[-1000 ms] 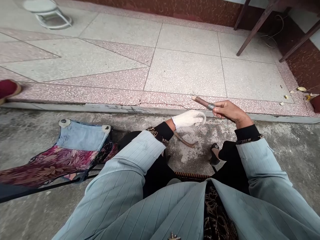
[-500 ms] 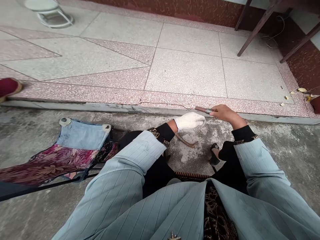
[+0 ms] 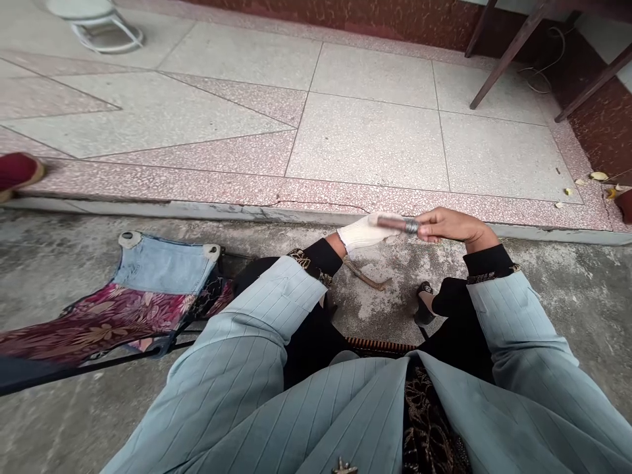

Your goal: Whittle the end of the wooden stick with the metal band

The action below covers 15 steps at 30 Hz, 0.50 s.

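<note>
In my right hand point(image 3: 447, 226) is a short brown stick point(image 3: 390, 225), gripped near its right end. Silvery wire point(image 3: 411, 226) is wound in a tight coil around the stick beside my fingertips. My left hand point(image 3: 368, 232) wears a white knit glove and is closed, apparently on the loose end of the wire, which is too thin to follow clearly. The stick's blurred left end passes in front of the gloved fingers. Below my hands, a bent branch point(image 3: 368, 275) lies on the concrete, partly hidden by my left wrist.
A raised tiled step point(image 3: 222, 191) runs across in front of me. On the left stands a folding chair with denim and floral fabric point(image 3: 158, 263). A white stool point(image 3: 99, 26), dark table legs point(image 3: 508, 59) and a red shoe point(image 3: 20, 172) are farther out.
The stick has swung from pointing up and left, through a lower level position, to lying across the front of the glove. My right hand turned with it; my left hand shifted slightly.
</note>
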Tool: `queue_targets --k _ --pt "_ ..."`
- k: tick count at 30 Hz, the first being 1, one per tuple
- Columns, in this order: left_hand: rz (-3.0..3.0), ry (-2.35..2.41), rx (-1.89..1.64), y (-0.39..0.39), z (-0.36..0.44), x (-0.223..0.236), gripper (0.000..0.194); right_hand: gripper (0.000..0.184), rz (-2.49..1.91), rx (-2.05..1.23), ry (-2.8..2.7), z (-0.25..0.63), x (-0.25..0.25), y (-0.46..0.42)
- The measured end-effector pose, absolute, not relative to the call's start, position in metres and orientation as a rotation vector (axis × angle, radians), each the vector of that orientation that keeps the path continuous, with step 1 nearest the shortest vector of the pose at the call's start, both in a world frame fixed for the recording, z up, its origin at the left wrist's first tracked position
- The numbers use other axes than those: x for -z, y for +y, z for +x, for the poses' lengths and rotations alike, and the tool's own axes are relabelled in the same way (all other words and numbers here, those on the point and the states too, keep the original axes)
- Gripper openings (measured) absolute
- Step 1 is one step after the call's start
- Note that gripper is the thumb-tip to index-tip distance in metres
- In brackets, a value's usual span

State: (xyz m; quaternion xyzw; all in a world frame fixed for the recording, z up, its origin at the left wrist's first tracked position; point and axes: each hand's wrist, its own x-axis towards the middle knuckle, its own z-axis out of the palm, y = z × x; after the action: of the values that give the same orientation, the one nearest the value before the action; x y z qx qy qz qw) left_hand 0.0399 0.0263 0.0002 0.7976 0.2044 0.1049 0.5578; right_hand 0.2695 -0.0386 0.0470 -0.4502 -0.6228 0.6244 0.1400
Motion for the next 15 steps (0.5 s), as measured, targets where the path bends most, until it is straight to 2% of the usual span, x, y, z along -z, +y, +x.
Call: queue_targets --k 4,9,12,15 --pt "1.638 0.548 -0.268 0.024 0.041 0.001 0.029 0.037 -1.299 -1.634 -1.454 0.269 -0.049 -0.042" --pt "1.445 0.403 -0.292 0.02 0.045 0.01 0.027 0.039 -1.389 -1.45 -1.327 0.26 -0.037 -0.035" --pt "1.434 0.38 -0.25 0.019 0.047 0.015 0.026 0.033 -1.595 -1.146 -1.377 0.259 -0.029 -0.028" --pt "1.448 0.344 -0.146 0.016 0.045 0.014 0.026 0.03 -1.956 -0.662 -1.642 0.26 -0.025 -0.024"
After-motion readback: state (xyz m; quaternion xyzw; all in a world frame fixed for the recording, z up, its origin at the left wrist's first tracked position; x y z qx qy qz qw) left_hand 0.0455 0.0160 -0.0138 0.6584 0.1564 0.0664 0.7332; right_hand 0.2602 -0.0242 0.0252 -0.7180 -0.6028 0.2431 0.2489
